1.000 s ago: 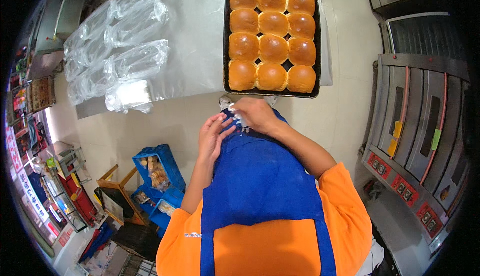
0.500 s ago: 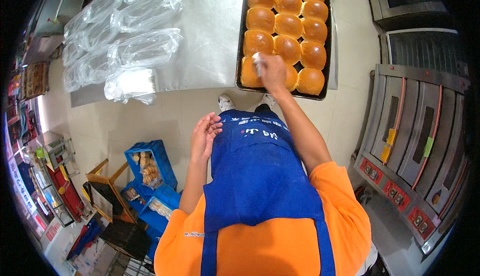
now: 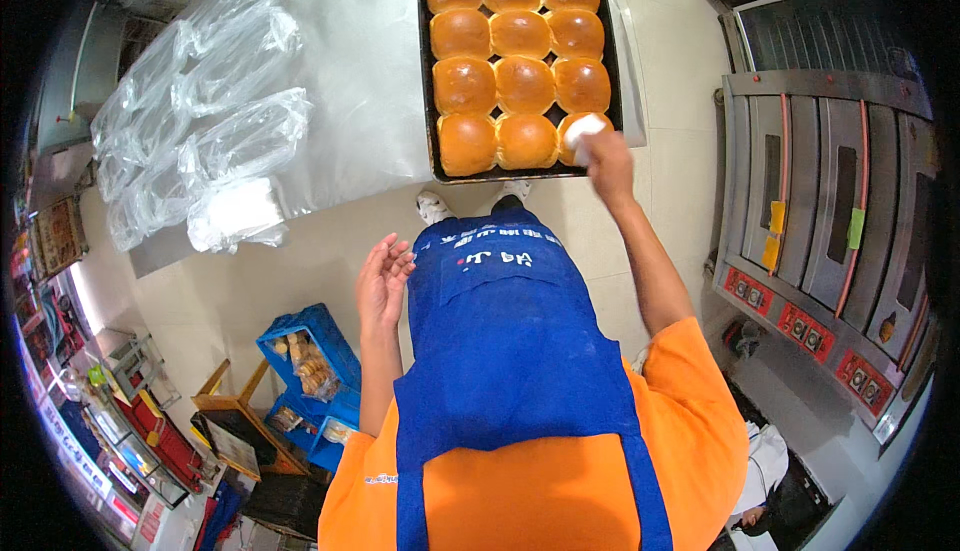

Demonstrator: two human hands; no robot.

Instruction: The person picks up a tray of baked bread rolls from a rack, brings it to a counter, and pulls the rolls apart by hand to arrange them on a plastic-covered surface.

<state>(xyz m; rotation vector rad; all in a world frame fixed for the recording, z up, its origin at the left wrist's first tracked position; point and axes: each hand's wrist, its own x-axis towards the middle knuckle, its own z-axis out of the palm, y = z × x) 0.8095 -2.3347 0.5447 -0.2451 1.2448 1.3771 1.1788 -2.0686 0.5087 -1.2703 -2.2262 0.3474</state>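
My right hand is closed on a small white wad, paper or cloth, at the lower right bun of a black tray. The tray holds several rows of glossy golden buns. Low beside my blue apron, my left hand hangs open with loosely bent fingers, holding nothing.
Clear plastic bags lie on the steel table, left of the tray. A steel oven stands at the right. Blue crates with packaged bread and a wooden stand sit on the floor at lower left.
My right hand has moved from near my apron up onto the tray, then rightward to the lower right bun. My left hand has moved left and slightly down. The view has shifted.
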